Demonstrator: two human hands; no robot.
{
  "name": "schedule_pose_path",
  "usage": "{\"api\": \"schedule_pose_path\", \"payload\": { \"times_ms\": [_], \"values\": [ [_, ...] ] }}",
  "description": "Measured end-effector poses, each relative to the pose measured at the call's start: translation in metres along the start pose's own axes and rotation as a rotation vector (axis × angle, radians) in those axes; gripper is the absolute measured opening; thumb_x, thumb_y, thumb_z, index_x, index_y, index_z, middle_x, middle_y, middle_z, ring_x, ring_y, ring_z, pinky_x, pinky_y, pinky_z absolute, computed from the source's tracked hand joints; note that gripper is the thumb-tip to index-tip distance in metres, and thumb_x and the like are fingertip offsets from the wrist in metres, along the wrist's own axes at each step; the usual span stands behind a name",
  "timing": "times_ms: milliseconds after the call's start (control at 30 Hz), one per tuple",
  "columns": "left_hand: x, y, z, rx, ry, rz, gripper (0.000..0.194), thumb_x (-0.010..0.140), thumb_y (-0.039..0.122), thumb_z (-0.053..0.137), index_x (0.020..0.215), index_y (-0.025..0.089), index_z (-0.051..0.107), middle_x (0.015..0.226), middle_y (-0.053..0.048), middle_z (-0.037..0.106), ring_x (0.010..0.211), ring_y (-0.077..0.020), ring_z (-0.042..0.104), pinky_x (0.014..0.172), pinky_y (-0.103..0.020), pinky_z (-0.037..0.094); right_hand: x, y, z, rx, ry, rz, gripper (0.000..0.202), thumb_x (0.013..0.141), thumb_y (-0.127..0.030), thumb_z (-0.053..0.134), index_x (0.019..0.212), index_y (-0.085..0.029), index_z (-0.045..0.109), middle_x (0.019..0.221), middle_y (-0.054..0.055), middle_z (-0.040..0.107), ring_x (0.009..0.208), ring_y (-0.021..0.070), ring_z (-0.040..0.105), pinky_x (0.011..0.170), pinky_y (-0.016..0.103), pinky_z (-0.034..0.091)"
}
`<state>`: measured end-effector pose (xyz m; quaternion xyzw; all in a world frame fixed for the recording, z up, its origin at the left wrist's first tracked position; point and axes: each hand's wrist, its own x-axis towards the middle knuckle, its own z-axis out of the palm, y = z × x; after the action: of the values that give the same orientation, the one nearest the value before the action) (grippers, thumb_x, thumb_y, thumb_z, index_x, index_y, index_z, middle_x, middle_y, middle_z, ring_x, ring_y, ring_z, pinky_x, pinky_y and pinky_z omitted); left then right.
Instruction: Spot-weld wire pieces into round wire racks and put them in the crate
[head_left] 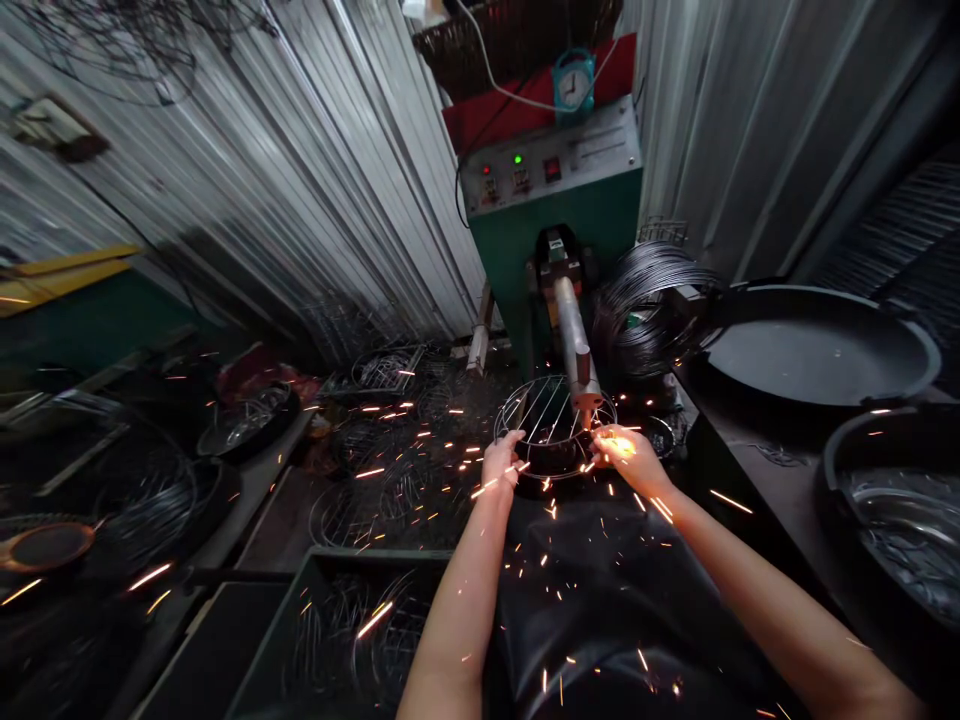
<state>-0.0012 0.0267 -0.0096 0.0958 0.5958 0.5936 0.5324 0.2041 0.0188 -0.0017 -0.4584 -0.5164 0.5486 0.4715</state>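
Note:
A round wire rack [551, 412] with parallel bars sits under the electrode arm [574, 340] of a green machine [555, 235]. My left hand [502, 460] is closed on the rack's left rim. At the right rim, close beside the electrode tip, my right hand [624, 452] pinches the wire, its fingers partly lit by a bright orange glow. Sparks fly out from that contact point across both forearms and the black apron [600, 600].
Coiled wire [652, 305] hangs right of the machine. Farther right are a large round pan [817, 345] and a tub [840, 480] of metal pieces. A bin [300, 600] of wire parts stands lower left; a blue clock [574, 85] tops the machine.

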Motion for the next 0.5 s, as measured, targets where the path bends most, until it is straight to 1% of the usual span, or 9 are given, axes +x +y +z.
{"api": "schedule_pose_path", "payload": {
  "times_ms": [67,133,200,267,300,333,400,467,500],
  "values": [
    [-0.001,-0.001,0.0,-0.016,-0.014,0.009,0.04,0.047,0.02,0.075,0.059,0.018,0.037,0.046,0.013,0.025,0.035,0.0,0.022,0.032,-0.014,0.014,-0.001,-0.001,0.001,0.012,0.016,0.024,0.021,0.066,-0.035,0.064,0.078,-0.018,0.059,0.066,0.002,0.063,0.055,0.0165,0.062,0.055,0.03,0.053],
    [-0.002,-0.002,0.0,-0.035,-0.026,0.004,0.043,0.044,0.019,0.077,0.059,0.018,0.037,0.047,0.013,0.024,0.035,0.0001,0.02,0.032,-0.014,0.013,-0.004,-0.004,-0.004,0.057,0.057,0.035,0.027,0.065,-0.037,0.066,0.082,-0.017,0.06,0.07,0.003,0.064,0.059,0.0175,0.063,0.058,0.031,0.054],
    [-0.004,-0.001,-0.001,-0.034,-0.031,-0.014,0.045,0.043,0.022,0.079,0.06,0.018,0.038,0.048,0.012,0.026,0.036,-0.0002,0.021,0.032,-0.015,0.014,-0.014,-0.003,-0.016,0.102,0.128,0.026,0.034,0.066,-0.041,0.066,0.089,-0.016,0.06,0.075,0.004,0.064,0.062,0.0166,0.063,0.06,0.03,0.054],
    [-0.003,0.003,-0.005,0.004,-0.025,-0.062,0.045,0.045,0.033,0.081,0.065,0.017,0.043,0.052,0.009,0.033,0.038,-0.0021,0.029,0.034,-0.015,0.022,-0.029,0.005,-0.036,0.086,0.179,0.039,0.038,0.069,-0.043,0.064,0.095,-0.016,0.061,0.076,0.004,0.063,0.059,0.0138,0.06,0.055,0.026,0.051],
    [0.0,0.007,-0.007,0.033,-0.016,-0.092,0.045,0.048,0.04,0.079,0.068,0.017,0.046,0.056,0.007,0.038,0.041,-0.0041,0.036,0.036,-0.017,0.028,-0.039,0.013,-0.048,0.056,0.176,0.074,0.038,0.069,-0.043,0.064,0.096,-0.015,0.061,0.073,0.003,0.062,0.055,0.0123,0.057,0.05,0.024,0.049],
    [0.003,0.012,-0.01,0.068,-0.008,-0.118,0.046,0.05,0.046,0.077,0.072,0.017,0.049,0.059,0.005,0.043,0.044,-0.0066,0.042,0.039,-0.019,0.034,-0.049,0.024,-0.06,0.023,0.145,0.13,0.039,0.068,-0.042,0.064,0.096,-0.015,0.062,0.069,0.002,0.061,0.051,0.0113,0.055,0.046,0.023,0.046],
    [0.012,0.024,-0.013,0.141,-0.013,-0.149,0.045,0.055,0.051,0.074,0.079,0.018,0.054,0.065,0.001,0.048,0.052,-0.0108,0.05,0.045,-0.024,0.042,-0.07,0.05,-0.079,-0.037,0.044,0.28,0.038,0.062,-0.041,0.065,0.091,-0.016,0.063,0.063,0.001,0.059,0.046,0.0114,0.051,0.041,0.023,0.043],
    [0.023,0.034,-0.013,0.198,-0.071,-0.19,0.04,0.056,0.043,0.075,0.079,0.018,0.056,0.065,0.0,0.05,0.053,-0.0115,0.051,0.046,-0.025,0.043,-0.088,0.079,-0.091,-0.126,-0.057,0.39,0.035,0.059,-0.041,0.062,0.085,-0.017,0.064,0.058,0.001,0.058,0.042,0.0132,0.05,0.038,0.025,0.04],
    [0.028,0.037,-0.011,0.197,-0.099,-0.197,0.036,0.055,0.037,0.077,0.076,0.017,0.056,0.063,0.0,0.05,0.05,-0.0104,0.05,0.044,-0.023,0.041,-0.095,0.092,-0.094,-0.185,-0.085,0.4,0.034,0.058,-0.042,0.06,0.082,-0.018,0.064,0.057,0.001,0.058,0.042,0.0141,0.05,0.038,0.025,0.039]
  ]
}}
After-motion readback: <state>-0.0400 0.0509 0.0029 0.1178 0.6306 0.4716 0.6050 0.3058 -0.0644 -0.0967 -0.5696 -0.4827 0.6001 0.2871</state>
